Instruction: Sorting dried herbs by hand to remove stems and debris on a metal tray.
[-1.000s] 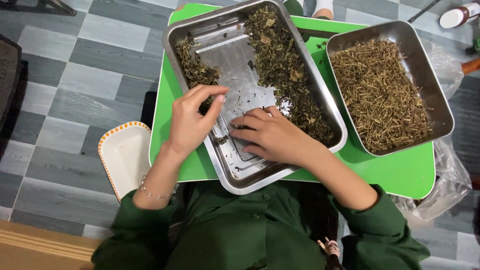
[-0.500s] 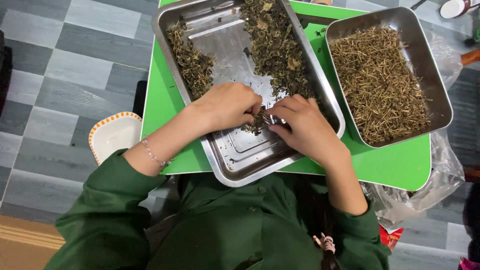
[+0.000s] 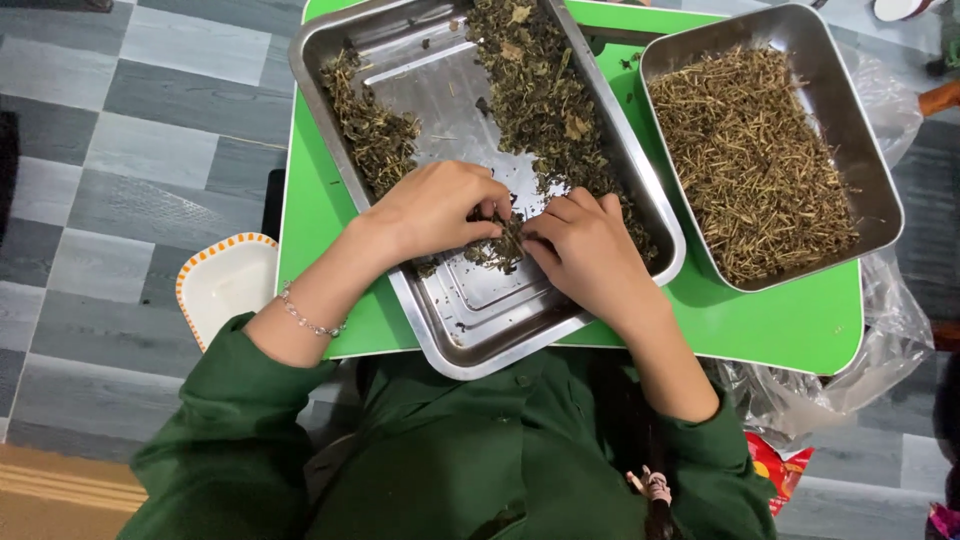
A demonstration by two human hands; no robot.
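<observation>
Pinched small clump of dried leaves (image 3: 503,243) between left hand (image 3: 440,208) and right hand (image 3: 585,250), fingertips meeting over steel tray (image 3: 480,310).

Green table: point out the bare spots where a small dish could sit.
On the green table, bare patches are the front right corner below the tray of stems and the left strip beside the tray of leaves. The gap between the trays is narrow. The left hand and right hand crowd the near tray's middle.

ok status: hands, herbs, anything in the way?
Left hand and right hand both pinching a clump of dried herbs over the steel tray. Nothing blocking.
</observation>
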